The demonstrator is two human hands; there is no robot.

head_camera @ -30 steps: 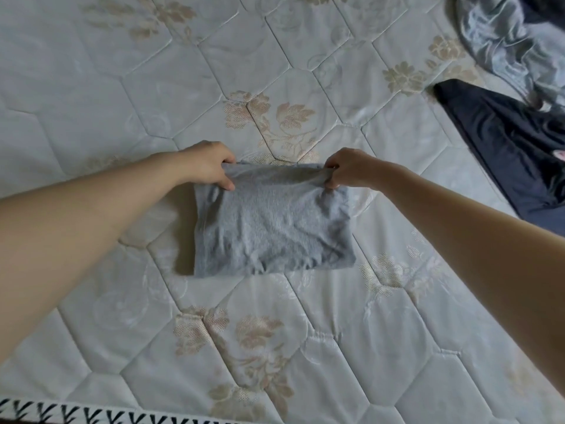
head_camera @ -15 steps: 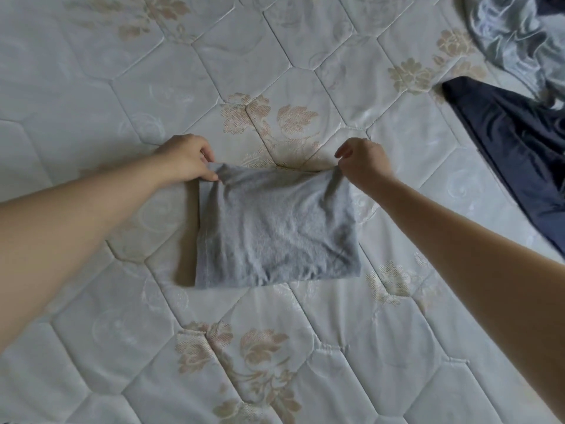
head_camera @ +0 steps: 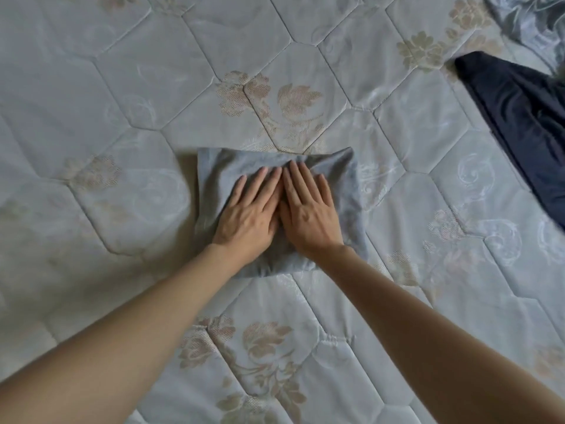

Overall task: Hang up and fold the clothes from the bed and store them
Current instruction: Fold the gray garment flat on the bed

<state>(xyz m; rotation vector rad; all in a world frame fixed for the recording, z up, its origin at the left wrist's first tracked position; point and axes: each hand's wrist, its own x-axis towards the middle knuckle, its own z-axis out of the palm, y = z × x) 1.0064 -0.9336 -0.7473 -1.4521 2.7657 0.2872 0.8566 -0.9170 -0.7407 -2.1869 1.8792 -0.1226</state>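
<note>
Mattress (head_camera: 91, 123) fills the frame, quilted, floral print. Centre of frame: folded grey garment (head_camera: 214, 172) lies flat on it, long axis running left-right across the picture, roughly rectangular, top edge a bit rumpled. Left hand (head_camera: 247, 215) flat on the garment's middle, fingers straight and close together, pointing toward the top of the frame, palm down, pressing. Right hand (head_camera: 308, 212) just beside it, touching along the index fingers, same pose, fingers straight and only slightly fanned. Neither hand pinches or grips anything. Garment lies directly under both palms, with bare cloth showing wider on the left side than on the right; far edge sits just beyond the fingertips. Both hands equally near, so either can take a side edge. Likely step: smoothing the fold flat, then probably lifting the bundle to store it. Upper right: dark navy garment (head_camera: 519, 117) spread loose, well apart from the hands, not folded. Upper right corner: shiny pale grey cloth (head_camera: 526, 16), crumpled, partly cut off. No containers in view.
</note>
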